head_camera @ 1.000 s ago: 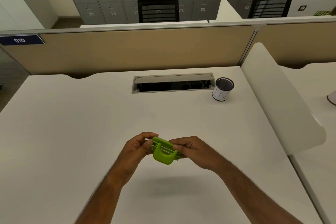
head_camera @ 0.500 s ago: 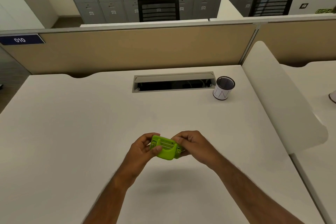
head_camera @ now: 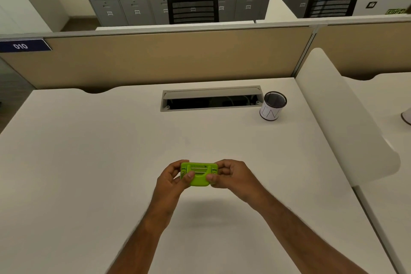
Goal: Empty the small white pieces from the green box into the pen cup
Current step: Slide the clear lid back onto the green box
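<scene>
I hold a small lime-green box (head_camera: 199, 174) above the white desk (head_camera: 89, 162), level and facing up. My left hand (head_camera: 171, 179) grips its left end, thumb on the front face. My right hand (head_camera: 231, 176) grips its right end, thumb on the lower right corner. A pale strip shows in a slot on the box's top face; no loose white pieces are visible. The pen cup (head_camera: 272, 105), dark mesh with a white paper band, stands upright at the far right of the desk, well beyond both hands.
An open cable tray slot (head_camera: 210, 100) lies in the desk just left of the cup. A white curved divider (head_camera: 342, 122) borders the desk's right side. A beige partition (head_camera: 155, 58) closes the far edge.
The box has turned from tilted to level with its top face up, and both hands have shifted their grip on its ends.
</scene>
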The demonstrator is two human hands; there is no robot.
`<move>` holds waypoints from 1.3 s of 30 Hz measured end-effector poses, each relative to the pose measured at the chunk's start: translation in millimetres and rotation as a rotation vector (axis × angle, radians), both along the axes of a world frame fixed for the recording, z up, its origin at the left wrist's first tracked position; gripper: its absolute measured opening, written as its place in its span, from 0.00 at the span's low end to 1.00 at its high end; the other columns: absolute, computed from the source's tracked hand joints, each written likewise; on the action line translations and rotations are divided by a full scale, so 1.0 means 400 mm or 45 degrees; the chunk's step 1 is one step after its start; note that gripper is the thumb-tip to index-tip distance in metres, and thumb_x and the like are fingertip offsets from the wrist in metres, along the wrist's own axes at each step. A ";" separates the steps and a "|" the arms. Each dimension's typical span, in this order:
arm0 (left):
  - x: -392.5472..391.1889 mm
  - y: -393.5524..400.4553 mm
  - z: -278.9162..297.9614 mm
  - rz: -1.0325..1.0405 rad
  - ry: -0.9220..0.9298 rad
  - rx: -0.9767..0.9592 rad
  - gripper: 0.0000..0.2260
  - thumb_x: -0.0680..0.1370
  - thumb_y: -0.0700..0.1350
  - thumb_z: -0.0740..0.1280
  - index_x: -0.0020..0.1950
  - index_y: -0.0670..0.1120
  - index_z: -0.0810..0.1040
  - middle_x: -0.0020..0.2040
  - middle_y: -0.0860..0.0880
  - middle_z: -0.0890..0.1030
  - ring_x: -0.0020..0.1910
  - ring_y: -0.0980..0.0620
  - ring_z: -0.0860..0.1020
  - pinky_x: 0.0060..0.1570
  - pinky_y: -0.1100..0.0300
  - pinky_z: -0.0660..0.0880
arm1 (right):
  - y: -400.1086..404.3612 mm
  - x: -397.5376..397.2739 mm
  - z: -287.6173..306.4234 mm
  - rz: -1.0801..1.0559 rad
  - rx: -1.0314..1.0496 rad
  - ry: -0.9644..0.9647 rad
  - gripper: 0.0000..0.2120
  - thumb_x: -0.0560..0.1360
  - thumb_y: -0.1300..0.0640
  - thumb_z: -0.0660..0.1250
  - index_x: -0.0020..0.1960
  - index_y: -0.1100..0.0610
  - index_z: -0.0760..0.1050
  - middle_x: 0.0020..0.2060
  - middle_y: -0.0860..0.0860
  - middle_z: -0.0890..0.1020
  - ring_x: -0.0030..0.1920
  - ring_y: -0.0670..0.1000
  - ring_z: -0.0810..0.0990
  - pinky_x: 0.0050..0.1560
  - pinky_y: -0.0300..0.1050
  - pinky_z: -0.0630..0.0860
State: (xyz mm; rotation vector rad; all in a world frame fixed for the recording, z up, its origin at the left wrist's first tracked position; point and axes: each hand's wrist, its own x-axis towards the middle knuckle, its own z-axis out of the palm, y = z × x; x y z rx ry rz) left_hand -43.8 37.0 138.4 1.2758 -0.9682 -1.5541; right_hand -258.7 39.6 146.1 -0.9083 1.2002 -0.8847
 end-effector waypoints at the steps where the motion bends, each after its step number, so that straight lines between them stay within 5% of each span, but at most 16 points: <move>1: 0.000 -0.003 -0.001 -0.005 0.003 0.006 0.20 0.74 0.47 0.76 0.65 0.47 0.80 0.60 0.47 0.86 0.59 0.44 0.86 0.61 0.47 0.81 | -0.001 0.000 -0.002 -0.001 0.004 -0.008 0.15 0.72 0.59 0.80 0.56 0.63 0.82 0.47 0.58 0.89 0.48 0.55 0.87 0.57 0.55 0.84; 8: -0.021 -0.007 -0.038 0.062 -0.042 0.085 0.23 0.72 0.51 0.77 0.65 0.47 0.79 0.62 0.43 0.84 0.57 0.43 0.86 0.59 0.49 0.83 | -0.005 -0.003 -0.043 -0.067 0.157 -0.042 0.17 0.75 0.58 0.78 0.59 0.64 0.80 0.48 0.60 0.89 0.49 0.61 0.89 0.58 0.59 0.84; 16: -0.035 -0.002 -0.119 0.053 -0.139 0.171 0.17 0.78 0.44 0.76 0.66 0.44 0.79 0.62 0.42 0.83 0.57 0.43 0.86 0.48 0.59 0.84 | 0.000 -0.003 -0.120 -0.111 0.236 -0.047 0.14 0.75 0.60 0.78 0.57 0.64 0.80 0.50 0.62 0.88 0.47 0.57 0.88 0.55 0.58 0.85; 21: -0.037 -0.003 -0.177 0.040 -0.322 0.233 0.26 0.74 0.54 0.79 0.69 0.48 0.78 0.63 0.46 0.83 0.59 0.48 0.84 0.63 0.49 0.81 | -0.002 0.009 -0.183 -0.153 0.280 0.051 0.16 0.75 0.60 0.77 0.59 0.65 0.79 0.54 0.66 0.86 0.46 0.56 0.87 0.53 0.56 0.86; 25: -0.056 0.000 -0.202 -0.004 -0.525 0.208 0.27 0.77 0.46 0.77 0.73 0.43 0.74 0.60 0.48 0.82 0.56 0.51 0.81 0.57 0.60 0.77 | 0.002 0.028 -0.235 -0.207 0.306 0.124 0.19 0.76 0.59 0.77 0.61 0.64 0.75 0.54 0.66 0.84 0.46 0.54 0.86 0.45 0.47 0.86; 29: -0.062 0.000 -0.240 -0.018 -0.667 0.233 0.33 0.76 0.53 0.77 0.77 0.44 0.72 0.68 0.47 0.80 0.64 0.47 0.80 0.67 0.50 0.77 | 0.003 0.037 -0.262 -0.209 0.298 0.162 0.18 0.77 0.57 0.76 0.61 0.64 0.75 0.50 0.57 0.84 0.45 0.50 0.86 0.46 0.48 0.86; 33: -0.060 -0.014 -0.280 -0.056 -0.741 0.180 0.35 0.71 0.67 0.73 0.70 0.45 0.77 0.65 0.46 0.83 0.61 0.47 0.83 0.62 0.50 0.80 | -0.014 0.031 -0.294 -0.208 0.238 0.254 0.18 0.77 0.53 0.76 0.59 0.61 0.75 0.54 0.57 0.84 0.52 0.54 0.87 0.47 0.49 0.87; 39: -0.067 -0.037 -0.255 -0.038 -0.706 0.192 0.33 0.76 0.50 0.78 0.77 0.44 0.70 0.66 0.48 0.80 0.60 0.52 0.79 0.60 0.60 0.74 | -0.028 0.033 -0.332 -0.182 0.105 0.422 0.16 0.77 0.50 0.76 0.57 0.58 0.76 0.48 0.52 0.85 0.47 0.49 0.85 0.47 0.47 0.83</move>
